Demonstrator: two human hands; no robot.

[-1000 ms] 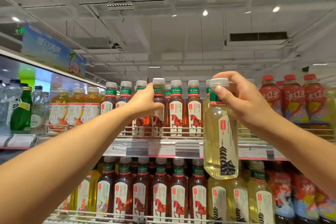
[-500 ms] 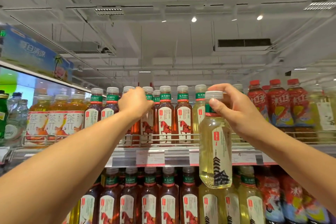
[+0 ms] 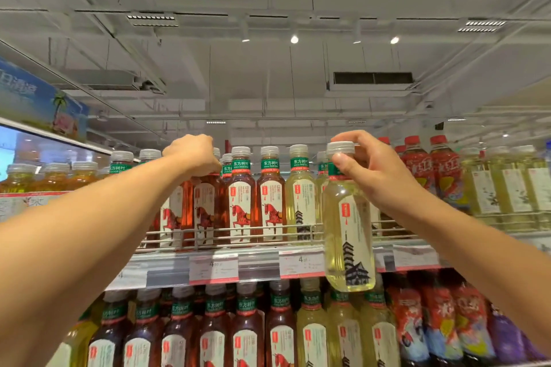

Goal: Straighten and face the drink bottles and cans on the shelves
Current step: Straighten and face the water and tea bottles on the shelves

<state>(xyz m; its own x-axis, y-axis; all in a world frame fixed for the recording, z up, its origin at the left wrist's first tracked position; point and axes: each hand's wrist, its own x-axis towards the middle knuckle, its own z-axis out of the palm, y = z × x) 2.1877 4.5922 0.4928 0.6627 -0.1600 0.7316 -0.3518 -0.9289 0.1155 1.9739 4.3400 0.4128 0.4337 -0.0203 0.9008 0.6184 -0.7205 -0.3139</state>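
Observation:
My right hand [image 3: 372, 170] grips a pale yellow tea bottle [image 3: 348, 235] by its neck and white cap, holding it in the air in front of the top shelf's edge, pagoda label facing me. My left hand [image 3: 192, 155] is curled over the top of a red tea bottle [image 3: 205, 211] with a horse label, which stands in the top shelf row. More red tea bottles [image 3: 243, 197] and a pale yellow one [image 3: 301, 194] stand to its right, labels forward.
A wire rail [image 3: 253, 229] fronts the top shelf, with price tags [image 3: 301, 262] below it. Red-capped bottles [image 3: 429, 170] stand at the right, amber bottles [image 3: 53, 176] at the left. The lower shelf holds rows of red and yellow tea bottles [image 3: 247, 334].
The view has tilted upward. My left hand has risen from the side of the red bottles onto a bottle's top. The right hand keeps holding the yellow bottle, a little closer to the shelf.

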